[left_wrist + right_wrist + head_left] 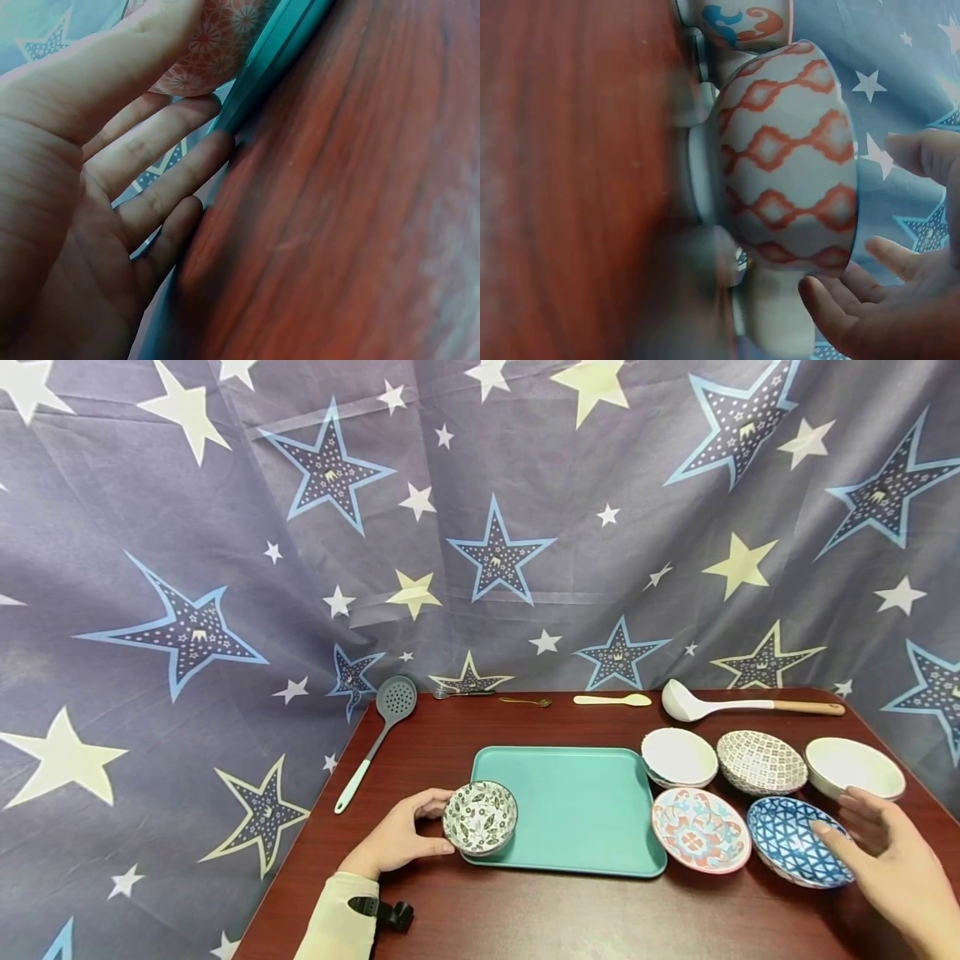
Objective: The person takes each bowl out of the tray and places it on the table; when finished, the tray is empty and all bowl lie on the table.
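A small bowl (480, 817) with dark leaves inside sits at the left end of the green tray (585, 810). Its outside (225, 45) is orange-red with white flowers in the left wrist view. My left hand (408, 833) is at the bowl's left side, thumb in front and fingers behind, fingertips right at its wall, fingers mostly straight. A bowl with a blue lattice inside (798, 842) stands right of the tray; red diamonds mark its outside (787, 157). My right hand (892, 860) spreads around its right side, the thumb over the rim, fingers loose.
A pink-rimmed bowl (701, 831), a white bowl (678, 757), a brown-patterned bowl (761, 762) and a cream bowl (855, 768) cluster at the right. A ladle (738, 705), small spoons (611, 700) and a slotted skimmer (386, 722) lie along the edges. A star-print cloth (495, 527) hangs behind.
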The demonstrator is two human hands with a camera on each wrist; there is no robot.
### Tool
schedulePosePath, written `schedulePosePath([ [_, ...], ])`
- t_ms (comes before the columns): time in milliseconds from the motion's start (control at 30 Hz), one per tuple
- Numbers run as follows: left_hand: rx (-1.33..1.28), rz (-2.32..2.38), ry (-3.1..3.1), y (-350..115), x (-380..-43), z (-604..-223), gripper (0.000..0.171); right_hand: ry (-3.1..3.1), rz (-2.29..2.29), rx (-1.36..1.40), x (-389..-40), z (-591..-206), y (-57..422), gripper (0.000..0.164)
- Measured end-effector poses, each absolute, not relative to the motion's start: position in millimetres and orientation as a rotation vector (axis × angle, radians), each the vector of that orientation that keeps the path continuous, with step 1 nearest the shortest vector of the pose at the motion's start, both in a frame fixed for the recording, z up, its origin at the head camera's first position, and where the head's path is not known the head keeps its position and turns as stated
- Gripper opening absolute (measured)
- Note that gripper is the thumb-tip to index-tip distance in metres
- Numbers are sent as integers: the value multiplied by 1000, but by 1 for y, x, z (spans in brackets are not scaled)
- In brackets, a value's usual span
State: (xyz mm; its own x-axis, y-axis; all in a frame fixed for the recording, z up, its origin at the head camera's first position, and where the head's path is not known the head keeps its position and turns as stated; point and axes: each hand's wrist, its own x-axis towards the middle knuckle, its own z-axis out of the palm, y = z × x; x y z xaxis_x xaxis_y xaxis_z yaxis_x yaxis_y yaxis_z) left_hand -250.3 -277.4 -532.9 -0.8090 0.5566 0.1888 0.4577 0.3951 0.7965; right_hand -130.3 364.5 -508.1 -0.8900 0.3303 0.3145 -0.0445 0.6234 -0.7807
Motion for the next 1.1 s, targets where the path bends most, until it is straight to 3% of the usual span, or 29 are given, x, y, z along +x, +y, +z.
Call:
schedulePosePath([
  [167, 916, 1406, 2529, -276, -251, -534, 69, -2297, 1194, -190, -133, -494, 356, 67],
  [700, 913, 1439, 2550, -271, -251, -537, 60, -2374, 1248, 324, -156, -441, 297, 46],
  [1100, 913, 1362, 2595, -271, -252, -537, 62, -2377, 1482, 555, -178, -426, 242, 47],
])
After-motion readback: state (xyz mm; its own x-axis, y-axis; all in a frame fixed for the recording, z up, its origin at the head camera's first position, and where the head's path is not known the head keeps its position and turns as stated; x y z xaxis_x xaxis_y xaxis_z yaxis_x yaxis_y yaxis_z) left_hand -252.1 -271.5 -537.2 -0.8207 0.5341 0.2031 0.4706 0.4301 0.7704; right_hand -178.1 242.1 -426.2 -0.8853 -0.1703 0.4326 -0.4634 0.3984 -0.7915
